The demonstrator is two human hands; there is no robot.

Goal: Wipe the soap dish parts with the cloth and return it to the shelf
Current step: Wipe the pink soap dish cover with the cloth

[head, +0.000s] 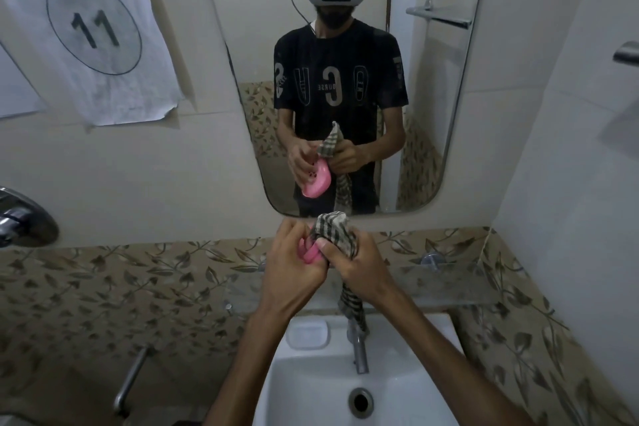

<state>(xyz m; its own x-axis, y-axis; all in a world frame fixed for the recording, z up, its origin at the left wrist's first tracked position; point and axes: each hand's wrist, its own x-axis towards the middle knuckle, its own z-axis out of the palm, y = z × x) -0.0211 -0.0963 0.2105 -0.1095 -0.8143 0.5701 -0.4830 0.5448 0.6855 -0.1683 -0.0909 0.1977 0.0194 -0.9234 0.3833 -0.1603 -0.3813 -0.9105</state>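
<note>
1. Nearest: white sink (397,401) with drain (360,400); chrome tap (358,346) at its back edge, and a white soap bar (307,334) just left of the tap.
2. Above the sink: left hand (294,270) grip clenched around the pink soap dish part (311,254), mostly hidden by the fingers.
3. Right hand (359,266) grip clamped on the checked cloth (333,232), which is bunched against the pink part; the cloth tail hangs down to the tap.
4. Behind the hands: glass shelf (442,284) on the leaf-pattern tile band.
5. Farthest: mirror (432,97) reflecting the same hold; paper sign (93,28) marked "WORKSTATION 11" on the wall at left.
</note>
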